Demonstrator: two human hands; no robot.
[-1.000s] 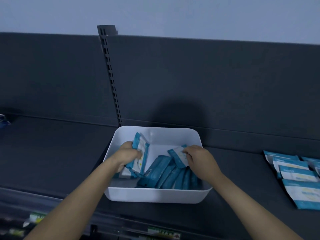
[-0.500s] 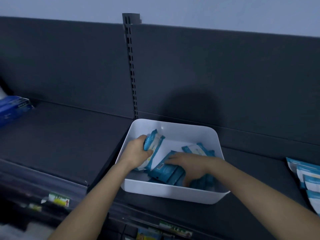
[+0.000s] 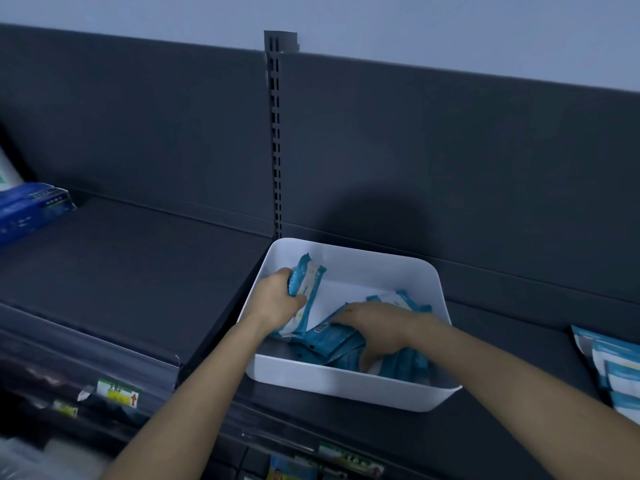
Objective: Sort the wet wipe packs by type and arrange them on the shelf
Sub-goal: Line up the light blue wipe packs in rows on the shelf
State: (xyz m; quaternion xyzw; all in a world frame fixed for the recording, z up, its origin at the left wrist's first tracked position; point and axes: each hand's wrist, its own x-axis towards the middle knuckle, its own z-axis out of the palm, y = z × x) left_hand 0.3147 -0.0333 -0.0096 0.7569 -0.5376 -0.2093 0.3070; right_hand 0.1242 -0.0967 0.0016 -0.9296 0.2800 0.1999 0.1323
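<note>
A white bin (image 3: 346,384) stands on the dark shelf (image 3: 131,265) and holds several blue and white wet wipe packs (image 3: 329,337). My left hand (image 3: 277,299) grips a small upright bunch of packs (image 3: 306,289) at the bin's left side. My right hand (image 3: 377,327) reaches down into the heap of dark blue packs, its fingers curled around some of them near the bin's front wall; the fingertips are hidden among the packs.
More blue and white packs (image 3: 613,368) lie in a row on the shelf at the right edge. A dark blue box (image 3: 31,209) sits at the far left. A slotted upright (image 3: 275,140) rises behind the bin. Price labels (image 3: 117,393) line the shelf front.
The view has swung left, bringing the blue box into sight. My right hand went from pinching one pack to digging into the heap. My left hand keeps its bunch.
</note>
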